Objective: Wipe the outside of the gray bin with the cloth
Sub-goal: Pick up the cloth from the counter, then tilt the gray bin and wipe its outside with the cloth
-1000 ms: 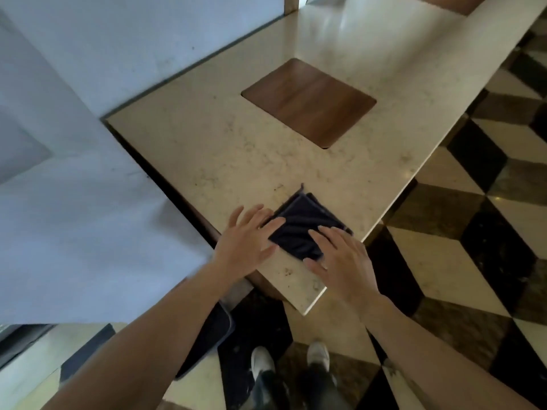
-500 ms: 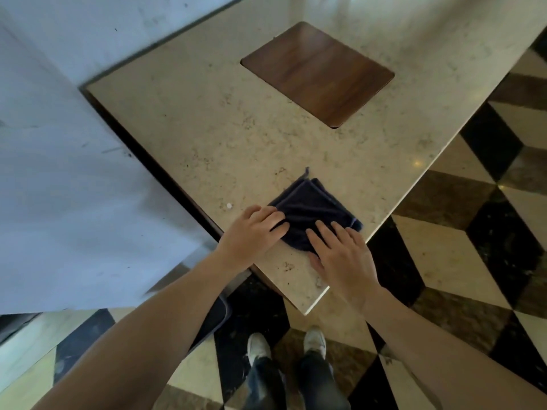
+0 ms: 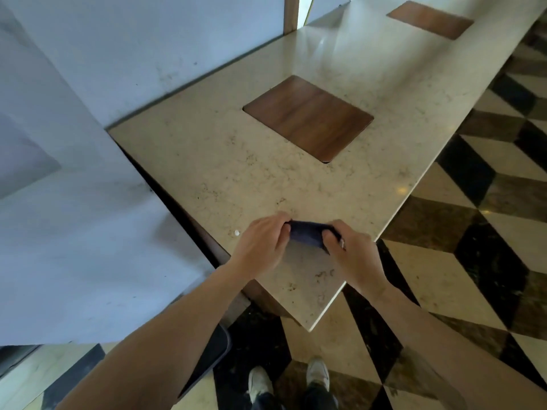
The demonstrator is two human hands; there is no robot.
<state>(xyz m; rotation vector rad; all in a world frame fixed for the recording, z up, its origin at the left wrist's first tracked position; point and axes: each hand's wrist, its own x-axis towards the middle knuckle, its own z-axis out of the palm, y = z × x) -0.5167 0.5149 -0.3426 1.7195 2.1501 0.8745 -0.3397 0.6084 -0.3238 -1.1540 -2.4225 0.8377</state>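
A dark navy cloth (image 3: pixel 306 235) is folded small and held just above the near corner of the beige stone counter (image 3: pixel 225 161). My left hand (image 3: pixel 262 245) grips its left end and my right hand (image 3: pixel 350 255) grips its right end, fingers curled over it. Most of the cloth is hidden inside my fingers. A dark gray object (image 3: pixel 211 355) shows on the floor under my left forearm; I cannot tell whether it is the bin.
A brown wooden square panel (image 3: pixel 307 118) is set into the counter, with a second one (image 3: pixel 430 19) farther back. A pale wall (image 3: pixel 74 247) runs along the left. The floor is checkered tile (image 3: pixel 473 247). My shoes (image 3: pixel 288 380) stand below the counter corner.
The cloth lay flat on the counter under my fingertips; now both hands have gathered it up and hold it folded between them. The camera has tilted up, showing more of the counter.
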